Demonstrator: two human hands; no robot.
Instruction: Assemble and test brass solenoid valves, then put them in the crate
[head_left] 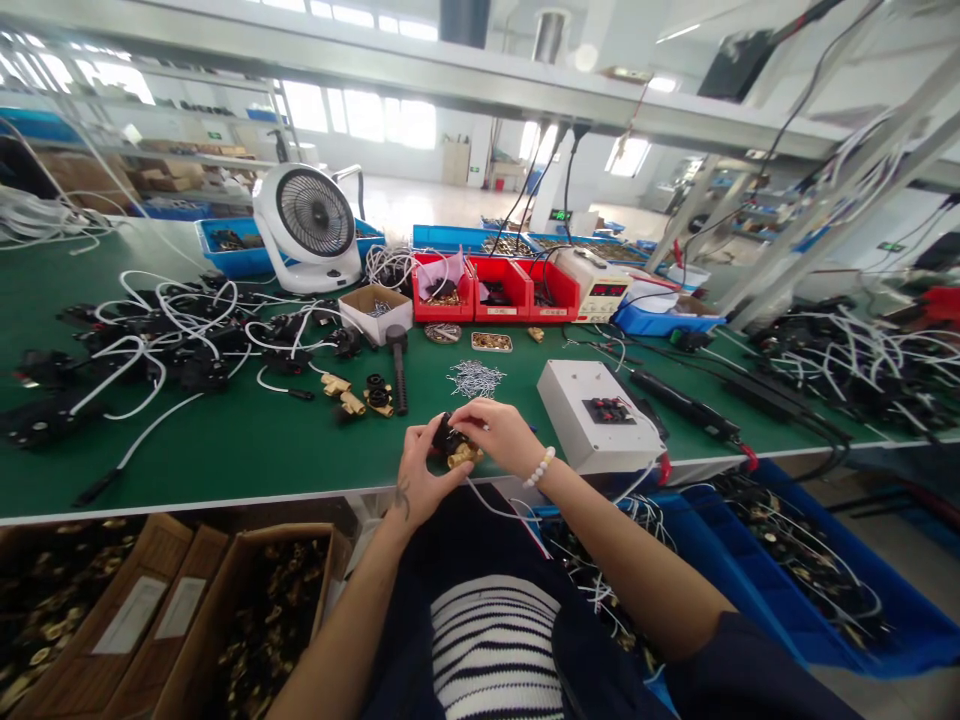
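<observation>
My left hand [420, 470] is closed around a brass valve fitting [463, 455] with a black part on it, at the table's front edge. My right hand [499, 432] is pinched at the top of that black part; what its fingertips hold is too small to make out. From the fitting a white cable [499, 508] hangs toward my lap. Just beyond my hands lies a pile of small silver screws [477, 379]. Left of it are a black ribbed rod-like tool [399, 372] and several loose brass fittings [346, 401].
A grey box with black terminals [592, 415] stands right of my hands, with a black electric screwdriver [684, 405] beyond. Red bins [501, 305], a white fan [311, 225] and a power supply [596, 290] stand behind. Cabled black parts [202, 340] cover the left side.
</observation>
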